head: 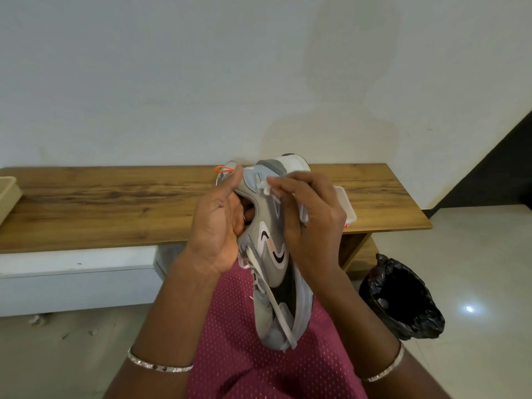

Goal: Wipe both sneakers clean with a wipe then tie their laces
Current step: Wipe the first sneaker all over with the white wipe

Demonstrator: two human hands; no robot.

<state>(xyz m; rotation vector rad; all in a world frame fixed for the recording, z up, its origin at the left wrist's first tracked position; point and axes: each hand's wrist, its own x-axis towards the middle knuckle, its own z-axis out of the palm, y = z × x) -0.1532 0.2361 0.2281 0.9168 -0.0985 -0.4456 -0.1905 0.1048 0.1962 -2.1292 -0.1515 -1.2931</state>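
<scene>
A grey and white sneaker [277, 280] stands toe-down on my lap, heel up, with loose white laces [277, 309] hanging along its front. My left hand [217, 223] grips its collar, fingers inside the opening. My right hand [309, 214] presses a small white wipe [266, 188] against the upper side near the heel. A second sneaker [227, 171] with an orange heel loop lies on the wooden bench [115, 205], mostly hidden behind my left hand.
A white wipes pack [347, 205] sits on the bench behind my right hand. A bin lined with a black bag [400, 300] stands on the floor at right. A beige tray [7, 197] is at the bench's left end. A white wall rises behind.
</scene>
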